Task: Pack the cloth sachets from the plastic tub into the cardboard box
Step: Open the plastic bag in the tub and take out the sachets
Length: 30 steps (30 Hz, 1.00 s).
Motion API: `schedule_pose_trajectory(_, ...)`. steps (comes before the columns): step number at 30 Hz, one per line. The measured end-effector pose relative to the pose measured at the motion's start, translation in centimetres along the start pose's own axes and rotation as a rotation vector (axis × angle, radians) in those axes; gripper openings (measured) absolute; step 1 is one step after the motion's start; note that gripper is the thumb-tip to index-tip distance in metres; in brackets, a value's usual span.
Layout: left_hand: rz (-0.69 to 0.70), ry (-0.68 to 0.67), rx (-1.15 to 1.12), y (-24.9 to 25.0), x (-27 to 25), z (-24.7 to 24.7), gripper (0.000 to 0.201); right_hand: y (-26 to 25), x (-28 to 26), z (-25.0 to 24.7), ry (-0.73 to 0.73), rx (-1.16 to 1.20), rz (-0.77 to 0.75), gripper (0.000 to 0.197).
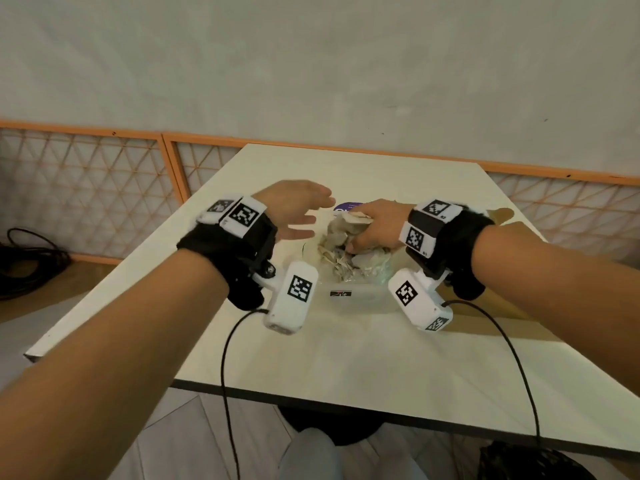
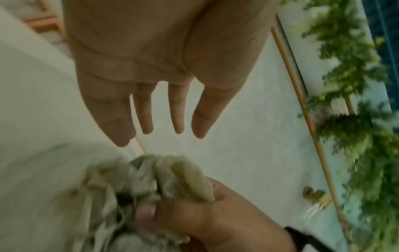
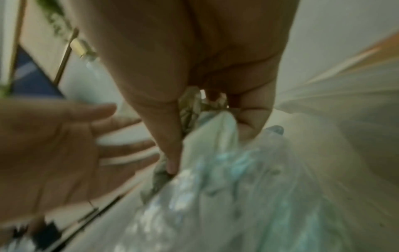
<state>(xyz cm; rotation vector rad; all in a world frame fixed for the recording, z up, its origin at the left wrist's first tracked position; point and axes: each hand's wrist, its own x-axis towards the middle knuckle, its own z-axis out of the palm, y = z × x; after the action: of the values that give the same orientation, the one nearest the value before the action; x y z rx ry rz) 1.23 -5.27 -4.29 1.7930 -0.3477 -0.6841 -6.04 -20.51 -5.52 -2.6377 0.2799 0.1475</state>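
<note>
A bunch of beige cloth sachets (image 1: 341, 233) rises from the clear plastic tub (image 1: 360, 296) at the table's middle. My right hand (image 1: 375, 225) grips that bunch from above, thumb and fingers curled round the cloth (image 3: 190, 109). More sachets (image 1: 341, 266) lie in the tub below. Just left of the bunch my left hand (image 1: 299, 214) hovers with straight, spread fingers (image 2: 146, 116) and holds nothing. The cardboard box (image 1: 502, 216) lies to the right, mostly hidden behind my right forearm. In the left wrist view the gripped sachets (image 2: 172, 172) sit under my open palm.
A purple lid (image 1: 346, 206) lies just beyond the tub. The white table (image 1: 346, 358) ends near my body. An orange-framed lattice fence (image 1: 90, 188) runs along the wall, and black cables (image 1: 31, 268) lie on the floor at left.
</note>
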Motion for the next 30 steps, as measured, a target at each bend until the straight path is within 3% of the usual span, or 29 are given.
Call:
schedule_pose_trajectory(2,-0.022,-0.029,-0.087,-1.3,-0.1,0.6,0.013,0.7,0.1,-0.3,0.044,0.181,0.047,0.034)
schedule_pose_trajectory(6,-0.094,-0.087,-0.029,-3.6,0.4,1.4,0.020,1.4,-0.5,-1.1,0.089,0.523,0.081,0.031)
schedule_pose_trajectory(9,-0.104,-0.032,-0.095,-3.3,0.3,1.5,0.035,1.2,-0.8,-2.0,0.070,0.660,0.046,0.020)
schedule_pose_trajectory(12,-0.028,0.056,-0.243,-1.9,0.0,1.5,0.052,0.9,-0.9,-2.6,0.082,0.724,0.015,0.021)
schedule_pose_trajectory(15,0.008,0.026,-0.411,-0.8,-0.4,1.7,0.056,0.1,-0.8,-2.4,0.093,0.697,-0.016,0.029)
schedule_pose_trajectory(18,0.009,-0.085,-0.430,-0.8,-0.7,2.9,0.042,-0.7,-0.4,-1.7,0.031,0.637,-0.069,0.028)
schedule_pose_trajectory(21,-0.027,-0.119,-0.415,-1.9,0.0,4.0,0.021,-0.9,-0.5,-1.6,-0.024,0.642,-0.025,0.041)
schedule_pose_trajectory(23,-0.090,-0.092,-0.498,-2.9,0.7,4.1,0.009,-0.4,-1.0,-2.0,0.026,0.495,0.022,0.046)
schedule_pose_trajectory(26,-0.127,-0.059,-0.586,-4.0,1.6,4.0,0.014,0.7,-2.3,-2.2,0.127,0.286,-0.021,0.036)
schedule_pose_trajectory(28,-0.135,-0.056,-0.599,-4.2,1.9,4.1,0.014,1.2,-3.4,-1.9,0.086,0.170,-0.084,0.036)
schedule_pose_trajectory(30,-0.131,-0.064,-0.604,-4.1,1.9,4.1,0.008,1.5,-4.4,-1.2,-0.046,0.072,-0.117,0.041)
